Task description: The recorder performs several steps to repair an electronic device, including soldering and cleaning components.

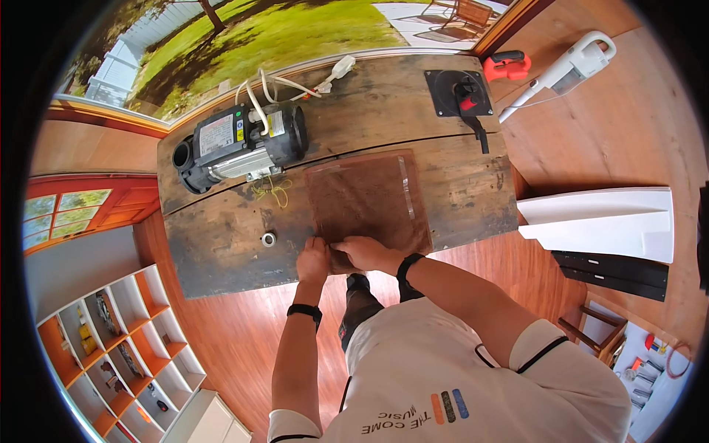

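A flat brown, slightly see-through bag or sheet lies on the wooden workbench, with a pale strip along its right side. At its near left corner my left hand is closed, fingers pinching the edge. Just to the right, my right hand is closed on the same near edge, its fingertips pointing toward my left hand. The fingertips are partly hidden, so the exact grip on the corner is hard to see. Left of my hands stands a small metal ring-shaped fitting.
A black electric pump with a white cable and plug sits at the back left. Yellow-green wire lies beside it. A black plate with a lever is at the back right. The workbench's near edge runs before me.
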Available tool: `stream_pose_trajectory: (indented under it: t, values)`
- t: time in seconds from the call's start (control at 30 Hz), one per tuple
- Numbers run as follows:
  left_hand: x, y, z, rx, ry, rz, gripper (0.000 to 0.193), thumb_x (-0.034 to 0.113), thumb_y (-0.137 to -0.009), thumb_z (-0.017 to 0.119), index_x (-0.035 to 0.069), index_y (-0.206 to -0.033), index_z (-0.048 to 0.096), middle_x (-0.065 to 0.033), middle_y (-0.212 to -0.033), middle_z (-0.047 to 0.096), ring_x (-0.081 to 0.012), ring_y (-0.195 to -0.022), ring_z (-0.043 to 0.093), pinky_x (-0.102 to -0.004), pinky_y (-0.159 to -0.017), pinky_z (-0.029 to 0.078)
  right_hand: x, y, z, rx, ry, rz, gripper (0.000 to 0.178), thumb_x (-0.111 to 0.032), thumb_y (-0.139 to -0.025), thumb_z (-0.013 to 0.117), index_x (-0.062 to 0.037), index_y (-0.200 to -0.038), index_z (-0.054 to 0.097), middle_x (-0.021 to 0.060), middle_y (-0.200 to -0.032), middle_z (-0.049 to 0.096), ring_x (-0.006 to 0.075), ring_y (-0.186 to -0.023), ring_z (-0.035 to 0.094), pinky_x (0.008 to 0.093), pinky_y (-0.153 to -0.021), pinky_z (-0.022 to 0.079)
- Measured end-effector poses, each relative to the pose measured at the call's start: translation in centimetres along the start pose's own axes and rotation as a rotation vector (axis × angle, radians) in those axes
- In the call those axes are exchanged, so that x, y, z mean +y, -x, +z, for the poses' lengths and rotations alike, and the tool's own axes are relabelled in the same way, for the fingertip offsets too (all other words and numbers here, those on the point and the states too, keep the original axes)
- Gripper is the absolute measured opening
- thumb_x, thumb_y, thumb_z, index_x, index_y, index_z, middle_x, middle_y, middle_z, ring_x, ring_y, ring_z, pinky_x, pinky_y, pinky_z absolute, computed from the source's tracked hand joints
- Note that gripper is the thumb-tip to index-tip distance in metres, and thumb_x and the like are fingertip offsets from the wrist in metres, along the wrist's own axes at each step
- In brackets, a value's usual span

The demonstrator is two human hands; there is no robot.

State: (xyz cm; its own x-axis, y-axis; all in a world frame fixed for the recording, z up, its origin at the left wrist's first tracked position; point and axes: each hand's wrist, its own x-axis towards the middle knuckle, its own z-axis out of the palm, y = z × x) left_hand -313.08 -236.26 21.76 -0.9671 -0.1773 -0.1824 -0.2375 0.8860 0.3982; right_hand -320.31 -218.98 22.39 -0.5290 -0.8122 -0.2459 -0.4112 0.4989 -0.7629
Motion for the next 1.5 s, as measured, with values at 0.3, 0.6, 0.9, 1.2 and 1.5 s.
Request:
stream_pose_trajectory:
  t: [0.3, 0.6, 0.9, 1.2, 1.5]
  values:
    - [1.6, -0.6, 0.7, 0.002, -0.188, -0.102, 0.013, 0.017, -0.085, 0.061, 0.006, -0.087, 0.055, -0.0143, -0.092, 0.06, -0.035, -0.081, 0.065, -0.0442, -0.067, 0.055, 0.0, 0.0, -0.1, -0.011, -0.011, 0.007, 0.039, -0.006, -0.085, 0.047, -0.011, -0.121, 0.062, 0.0174, -0.092, 0.062, 0.037, -0.09, 0.061, 0.0449, -0.081, 0.05]
    - [2.3, -1.2, 0.2, -0.083, -0.422, 0.049, 0.009, 0.013, -0.083, 0.059, 0.008, -0.088, 0.056, -0.0096, -0.094, 0.058, -0.0276, -0.085, 0.066, -0.0388, -0.069, 0.057, 0.2, -0.1, -0.1, -0.042, 0.026, 0.001, 0.038, -0.007, -0.083, 0.049, -0.0116, -0.118, 0.063, 0.0159, -0.088, 0.06, 0.0359, -0.088, 0.061, 0.0452, -0.079, 0.05]
    - [0.5, -1.8, 0.7, -0.087, -0.111, -0.005, 0.009, 0.011, -0.081, 0.059, 0.005, -0.087, 0.056, -0.0155, -0.093, 0.06, -0.0366, -0.083, 0.063, -0.0444, -0.071, 0.053, -0.9, 0.2, -0.8, -0.02, -0.023, 0.051, 0.034, -0.008, -0.085, 0.048, -0.0098, -0.115, 0.064, 0.0192, -0.099, 0.062, 0.0377, -0.096, 0.061, 0.0465, -0.084, 0.049]
    - [-3.6, -1.9, 0.1, 0.086, 0.151, -0.107, 0.011, 0.007, -0.077, 0.063, 0.004, -0.084, 0.055, -0.0179, -0.088, 0.06, -0.0401, -0.078, 0.059, -0.0476, -0.068, 0.05, -0.8, 0.1, -0.6, -0.032, -0.007, 0.054, 0.04, -0.006, -0.086, 0.047, -0.0112, -0.122, 0.063, 0.02, -0.099, 0.062, 0.038, -0.096, 0.061, 0.0459, -0.085, 0.049]
    - [-0.9, -0.3, -1.1, 0.012, 0.138, 0.089, 0.01, 0.009, -0.082, 0.063, 0.004, -0.09, 0.059, -0.0172, -0.091, 0.061, -0.0386, -0.079, 0.061, -0.0473, -0.068, 0.051, -0.3, 0.0, -0.4, -0.012, 0.01, 0.036, 0.041, -0.006, -0.083, 0.048, -0.0131, -0.121, 0.064, 0.0173, -0.093, 0.062, 0.0366, -0.09, 0.061, 0.0452, -0.081, 0.05]
